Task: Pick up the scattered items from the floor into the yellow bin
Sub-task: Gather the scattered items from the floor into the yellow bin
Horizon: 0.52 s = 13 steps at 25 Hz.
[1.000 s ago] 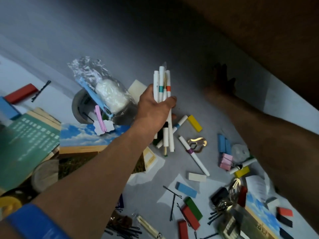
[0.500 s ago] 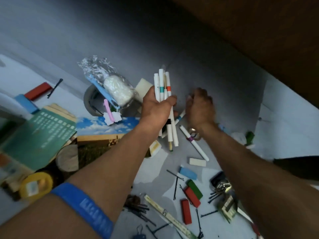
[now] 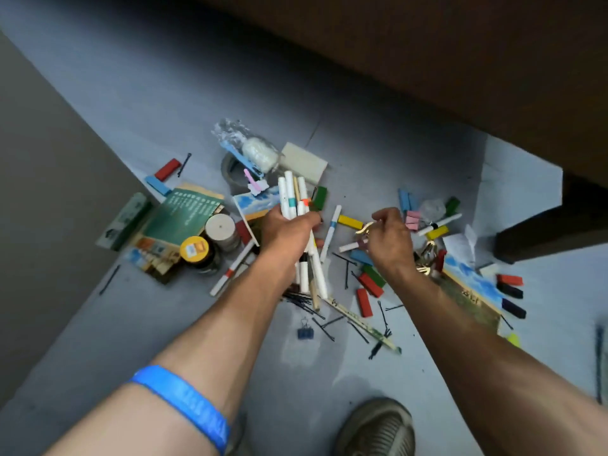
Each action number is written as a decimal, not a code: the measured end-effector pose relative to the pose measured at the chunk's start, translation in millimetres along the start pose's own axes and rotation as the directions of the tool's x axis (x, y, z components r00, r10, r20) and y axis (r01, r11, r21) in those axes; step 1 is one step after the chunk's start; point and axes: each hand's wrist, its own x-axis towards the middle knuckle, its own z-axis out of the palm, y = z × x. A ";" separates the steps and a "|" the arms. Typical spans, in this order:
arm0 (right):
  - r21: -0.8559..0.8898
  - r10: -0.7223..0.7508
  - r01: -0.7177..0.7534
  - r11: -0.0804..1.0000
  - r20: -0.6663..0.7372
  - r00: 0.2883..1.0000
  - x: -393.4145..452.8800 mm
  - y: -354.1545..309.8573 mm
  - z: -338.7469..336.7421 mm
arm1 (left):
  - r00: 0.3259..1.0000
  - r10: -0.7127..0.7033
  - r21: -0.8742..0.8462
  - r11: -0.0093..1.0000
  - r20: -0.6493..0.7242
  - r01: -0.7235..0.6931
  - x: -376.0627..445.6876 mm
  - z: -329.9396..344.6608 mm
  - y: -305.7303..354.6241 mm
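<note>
No lettering can be read here. The green booklet point(image 3: 180, 216) carries rows of pale print — too blurred to make out. The yellow jar lid point(image 3: 194, 249) bears a small label with blue and orange marks, illegible. The blue wristband point(image 3: 184, 403) and the long ruler point(image 3: 358, 322) show faint markings — none can be made out.

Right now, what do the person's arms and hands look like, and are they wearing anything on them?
Both arms are bare, with no sleeves and no gloves. The left arm has a flat bright blue wristband around it, with faint markings too blurred to read. The left hand and right hand show no rings or watch.
</note>
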 end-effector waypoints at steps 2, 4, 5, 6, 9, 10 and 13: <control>-0.020 -0.012 0.012 1.000 0.013 1.000 -6.0 6.3 -5.6 | 1.000 -0.024 0.074 0.997 -0.002 0.024 -3.5 -5.7 -7.0; -0.220 -0.103 0.129 0.967 0.126 0.987 -10.4 17.3 -1.4 | 1.000 0.000 0.149 0.989 0.031 -0.005 4.6 0.0 -15.6; -0.313 -0.142 0.200 0.928 0.197 0.970 -11.3 23.3 1.3 | 0.997 0.046 0.245 0.968 0.059 -0.059 9.3 6.3 -18.5; -0.364 -0.164 0.248 0.898 0.247 0.955 -6.7 38.2 7.2 | 0.990 0.103 0.397 0.908 0.101 -0.135 19.5 21.2 -26.4; -0.425 -0.256 0.354 0.833 0.270 0.928 -12.3 53.3 15.0 | 0.943 0.278 0.750 0.581 0.182 -0.316 32.9 41.8 -42.5; -0.475 -0.274 0.361 0.802 0.245 0.930 -10.4 57.5 17.3 | 0.931 0.304 0.790 0.511 0.204 -0.340 37.5 50.8 -50.0; -0.649 -0.290 0.372 0.664 0.235 0.928 -10.7 50.8 22.6 | 0.922 0.310 0.822 0.444 0.233 -0.357 46.0 56.6 -65.7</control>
